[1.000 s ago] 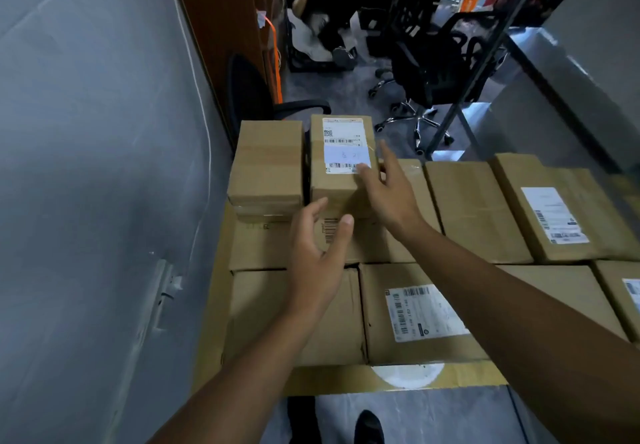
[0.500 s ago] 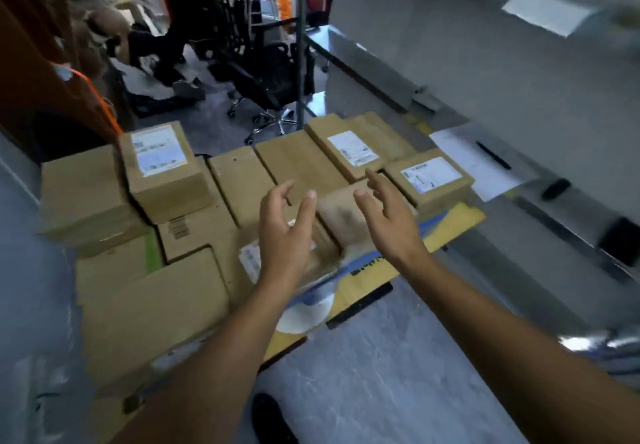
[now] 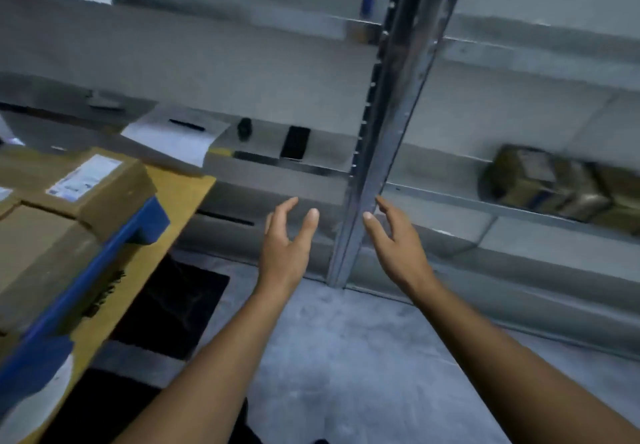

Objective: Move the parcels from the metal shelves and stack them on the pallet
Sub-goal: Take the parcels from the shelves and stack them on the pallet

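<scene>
My left hand (image 3: pixel 285 243) and my right hand (image 3: pixel 398 243) hover empty in front of me, fingers loosely spread, palms facing each other. Between them rises the upright post (image 3: pixel 388 125) of the metal shelves. Brown cardboard parcels (image 3: pixel 554 184) lie blurred on the lower shelf at the right, well beyond my right hand. At the left, stacked parcels (image 3: pixel 52 222) sit on the pallet, one with a white label (image 3: pixel 85 177). The pallet's yellow cardboard sheet (image 3: pixel 173 198) and blue edge (image 3: pixel 104 270) show beside them.
On the shelf board (image 3: pixel 329 156) left of the post lie a black phone (image 3: pixel 295 142), a small dark object (image 3: pixel 244 128), a pen on white paper (image 3: pixel 173 139). Grey concrete floor (image 3: pixel 346 357) spreads below my arms. A dark gap (image 3: pixel 166 308) lies beside the pallet.
The view has swung right from the pallet to the metal shelves. Both hands left the labelled parcel on the stack and now hang empty before the shelf post.
</scene>
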`<state>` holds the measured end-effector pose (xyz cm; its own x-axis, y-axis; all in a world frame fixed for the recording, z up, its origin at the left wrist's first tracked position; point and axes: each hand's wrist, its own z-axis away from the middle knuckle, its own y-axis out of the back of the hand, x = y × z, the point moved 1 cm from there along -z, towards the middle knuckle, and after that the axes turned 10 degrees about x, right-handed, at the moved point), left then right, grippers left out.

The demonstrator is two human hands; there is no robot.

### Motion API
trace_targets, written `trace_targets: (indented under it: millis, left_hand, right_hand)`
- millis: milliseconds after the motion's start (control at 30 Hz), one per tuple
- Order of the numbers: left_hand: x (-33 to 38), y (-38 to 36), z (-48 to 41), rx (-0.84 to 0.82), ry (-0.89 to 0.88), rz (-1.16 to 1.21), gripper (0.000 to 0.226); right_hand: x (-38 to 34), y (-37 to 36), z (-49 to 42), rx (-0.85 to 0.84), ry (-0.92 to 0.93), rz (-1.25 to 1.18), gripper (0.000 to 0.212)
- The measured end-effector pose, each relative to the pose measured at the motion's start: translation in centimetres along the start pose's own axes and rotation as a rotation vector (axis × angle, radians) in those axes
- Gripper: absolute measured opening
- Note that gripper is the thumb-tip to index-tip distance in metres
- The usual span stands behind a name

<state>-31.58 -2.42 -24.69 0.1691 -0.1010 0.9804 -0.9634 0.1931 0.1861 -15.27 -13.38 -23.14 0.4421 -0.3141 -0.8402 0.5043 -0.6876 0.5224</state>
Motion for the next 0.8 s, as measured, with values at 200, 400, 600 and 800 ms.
trace_targets:
  millis: [200, 400, 600, 800]
  left_hand:
    - [1.9, -14.6, 1.7, -0.257, -0.028, 0.004, 0.049]
    - [1.5, -28.2, 1.0, -0.461, 0.009, 0.019, 0.055]
    - [1.4, -42.5, -1.8, -0.549, 0.115, 0.02, 0.046]
    - [1.8, -53.2, -4.5, -0.611, 0.151, -0.056, 0.056]
  right_hand:
    - [8.2, 10.3, -1.9, 0.209, -0.171, 0.011, 0.059]
    - [15.3, 17.1, -6.6, 0.358, -0.289, 0.036, 0.061]
    - [21.2, 22.6, -14.3, 0.44, -0.413, 0.088, 0.062]
    - [26.3, 26.8, -22.1, 0.501, -0.495, 0.156, 0.065]
